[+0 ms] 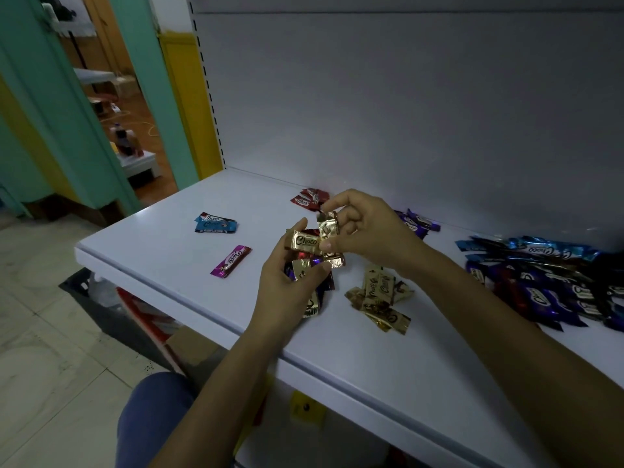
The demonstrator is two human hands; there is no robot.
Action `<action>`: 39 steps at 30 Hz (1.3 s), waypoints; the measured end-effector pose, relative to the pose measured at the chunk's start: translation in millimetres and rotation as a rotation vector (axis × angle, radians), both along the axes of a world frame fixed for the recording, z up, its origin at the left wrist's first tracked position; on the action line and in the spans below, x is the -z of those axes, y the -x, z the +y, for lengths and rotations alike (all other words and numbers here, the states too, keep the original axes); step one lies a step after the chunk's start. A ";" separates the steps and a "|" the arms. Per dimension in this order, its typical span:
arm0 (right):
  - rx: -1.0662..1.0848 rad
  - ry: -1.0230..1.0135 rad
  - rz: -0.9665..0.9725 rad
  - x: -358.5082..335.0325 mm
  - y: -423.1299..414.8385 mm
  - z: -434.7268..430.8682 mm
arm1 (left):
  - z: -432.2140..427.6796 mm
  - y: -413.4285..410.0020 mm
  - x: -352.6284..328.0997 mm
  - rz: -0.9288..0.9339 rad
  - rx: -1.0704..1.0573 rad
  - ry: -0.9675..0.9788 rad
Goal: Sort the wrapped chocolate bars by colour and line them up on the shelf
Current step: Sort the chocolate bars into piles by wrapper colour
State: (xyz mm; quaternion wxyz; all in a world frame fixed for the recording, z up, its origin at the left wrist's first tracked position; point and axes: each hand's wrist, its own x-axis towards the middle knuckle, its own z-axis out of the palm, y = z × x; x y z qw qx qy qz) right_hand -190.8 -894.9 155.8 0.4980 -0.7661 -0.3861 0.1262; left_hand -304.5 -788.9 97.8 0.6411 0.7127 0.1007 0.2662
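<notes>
The white shelf [162, 251] carries several small groups and one big heap; two light-blue bars [215, 223] lie towards its left end, with a single pink bar [231, 261] just in front of them; red bars [310, 198] sit by the back wall; purple bars [418, 224] lie further right; gold bars [380, 298] are heaped near the middle; a mixed pile [547, 282] of blue and purple wrappers covers the right end.

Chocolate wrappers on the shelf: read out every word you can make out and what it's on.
"Choco": gold bar in the left hand.
"Choco": light blue bars.
"Choco": magenta bar, upside down.
"Choco": blue bar atop right pile, upside down.
Red bars, purple bars: too blurred to read.
</notes>
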 end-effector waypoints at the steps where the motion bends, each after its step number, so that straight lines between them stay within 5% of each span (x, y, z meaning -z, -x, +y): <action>1: 0.004 0.020 -0.018 1.5 0.4 1.1 | -0.1 -0.3 0.2 0.002 0.001 0.003; 14: 0.106 0.116 -0.252 20.2 2.4 5.2 | -2.6 0.7 0.0 0.053 -0.017 -0.131; 18: 0.164 0.032 -0.090 0.3 -2.4 -9.1 | -2.7 2.7 -2.1 0.067 -0.007 0.037; 27: 0.108 0.325 0.176 4.0 -8.6 -88.3 | -2.4 3.2 -2.3 0.083 -0.003 0.015; 39: 0.185 0.238 0.102 10.0 -5.8 -101.7 | -3.0 3.1 -1.8 0.034 -0.003 0.053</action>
